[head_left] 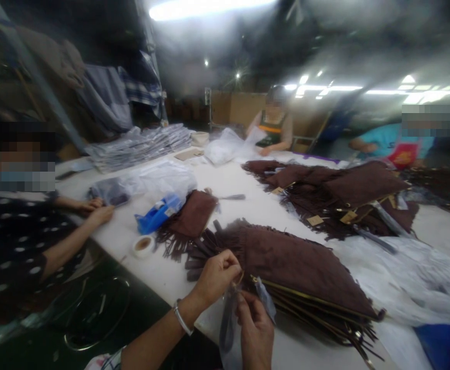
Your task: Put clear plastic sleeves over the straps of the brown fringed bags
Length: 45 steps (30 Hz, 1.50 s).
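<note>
My left hand [218, 277], with a bangle on its wrist, is closed in a pinch on a thin tan loop, perhaps a cord. Just below it, the fingertips of my right hand [255, 324] are pressed together at the top of a dark strap in see-through plastic [228, 321], which hangs between the hands. Right behind them lies a stack of brown fringed suede pouches [298, 257] with gold zips. A small plastic-wrapped piece [265, 298] hangs by the top pouch's zip end. Several dark rolled straps [200, 257] lie at the stack's left.
Left on the white table [186, 285] are a blue tape dispenser [157, 213], a tape roll [143, 245] and a smaller brown pouch [196, 213]. More fringed pouches [363, 187] and plastic bags [394, 272] lie right. A co-worker's hands [97, 210] work at left; two people sit across.
</note>
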Tool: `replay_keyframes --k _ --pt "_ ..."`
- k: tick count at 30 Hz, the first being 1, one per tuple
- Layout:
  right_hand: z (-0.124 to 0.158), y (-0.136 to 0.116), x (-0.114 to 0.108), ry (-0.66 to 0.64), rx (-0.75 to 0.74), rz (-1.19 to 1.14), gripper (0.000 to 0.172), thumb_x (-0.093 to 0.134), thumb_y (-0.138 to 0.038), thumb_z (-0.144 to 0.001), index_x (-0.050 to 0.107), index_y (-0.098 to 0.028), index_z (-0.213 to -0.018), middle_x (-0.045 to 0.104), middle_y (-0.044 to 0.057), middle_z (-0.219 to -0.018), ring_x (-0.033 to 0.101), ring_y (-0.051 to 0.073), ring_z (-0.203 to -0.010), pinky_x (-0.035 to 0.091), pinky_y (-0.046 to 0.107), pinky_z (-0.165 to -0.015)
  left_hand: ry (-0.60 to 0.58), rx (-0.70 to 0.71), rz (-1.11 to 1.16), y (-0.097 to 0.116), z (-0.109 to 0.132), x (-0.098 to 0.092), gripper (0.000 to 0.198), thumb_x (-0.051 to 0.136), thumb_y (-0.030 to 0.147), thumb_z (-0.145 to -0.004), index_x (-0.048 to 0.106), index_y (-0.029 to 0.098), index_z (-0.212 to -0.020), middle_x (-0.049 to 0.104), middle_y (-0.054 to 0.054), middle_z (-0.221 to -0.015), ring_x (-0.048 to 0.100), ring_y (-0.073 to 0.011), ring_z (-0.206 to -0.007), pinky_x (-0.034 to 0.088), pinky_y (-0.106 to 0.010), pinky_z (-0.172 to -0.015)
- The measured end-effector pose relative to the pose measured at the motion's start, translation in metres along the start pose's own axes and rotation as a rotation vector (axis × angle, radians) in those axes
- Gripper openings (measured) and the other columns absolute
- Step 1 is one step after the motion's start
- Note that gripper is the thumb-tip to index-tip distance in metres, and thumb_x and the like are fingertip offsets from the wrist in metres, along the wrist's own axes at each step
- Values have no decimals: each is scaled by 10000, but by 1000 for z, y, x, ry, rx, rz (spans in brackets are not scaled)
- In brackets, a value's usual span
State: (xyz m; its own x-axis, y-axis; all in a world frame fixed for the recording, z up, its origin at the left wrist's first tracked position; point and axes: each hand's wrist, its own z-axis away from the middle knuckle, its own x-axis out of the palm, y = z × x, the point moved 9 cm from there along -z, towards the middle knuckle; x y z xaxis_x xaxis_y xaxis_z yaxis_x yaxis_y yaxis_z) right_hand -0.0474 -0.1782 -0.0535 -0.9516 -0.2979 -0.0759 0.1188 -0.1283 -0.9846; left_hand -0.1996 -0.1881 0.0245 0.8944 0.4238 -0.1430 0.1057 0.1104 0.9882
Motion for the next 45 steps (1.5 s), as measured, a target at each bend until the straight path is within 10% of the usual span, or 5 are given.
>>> replay_keyframes --k 10,22,31,40,45 --pt "1 10 18 -71 111 -292 454 634 -528 -784 661 -124 -988 454 -64 -435 407 112 -425 324 227 -448 -8 4 -106 0 3 -1 210 550 345 -850 555 175 -729 559 26 -610 505 -123 -563 355 -230 -542" --pt "-2 7 26 -135 160 -464 399 663 -504 -788 629 -142 -952 435 -81 -451 355 67 -418 289 175 -416 -454 -396 444 -69 106 19 397 632 449 -840 518 151 -1076 665 -88 -843 645 -176 -644 471 -278 -599" --pt "-11 7 26 -122 99 -399 436 657 -528 -780 641 -133 -964 473 -62 -463 400 88 -415 330 198 -414 -326 -299 263 -64 73 10 330 463 459 -921 541 141 -960 614 -38 -731 592 -131 -563 435 -240 -554" --pt "38 -96 -5 -264 -728 544 221 479 -279 -925 647 -232 -1061 715 48 -881 682 173 -759 528 245 -673 -182 -151 38 -64 66 -1 380 369 515 -944 501 178 -828 491 19 -650 483 -131 -554 381 -249 -545" --pt "29 -163 1 -203 -1152 990 377 486 -115 -870 600 -195 -1220 559 126 -1338 493 299 -1240 408 476 -1016 16 93 -382 -42 77 -30 281 376 423 -961 559 232 -866 581 -26 -764 528 -197 -700 377 -285 -678"
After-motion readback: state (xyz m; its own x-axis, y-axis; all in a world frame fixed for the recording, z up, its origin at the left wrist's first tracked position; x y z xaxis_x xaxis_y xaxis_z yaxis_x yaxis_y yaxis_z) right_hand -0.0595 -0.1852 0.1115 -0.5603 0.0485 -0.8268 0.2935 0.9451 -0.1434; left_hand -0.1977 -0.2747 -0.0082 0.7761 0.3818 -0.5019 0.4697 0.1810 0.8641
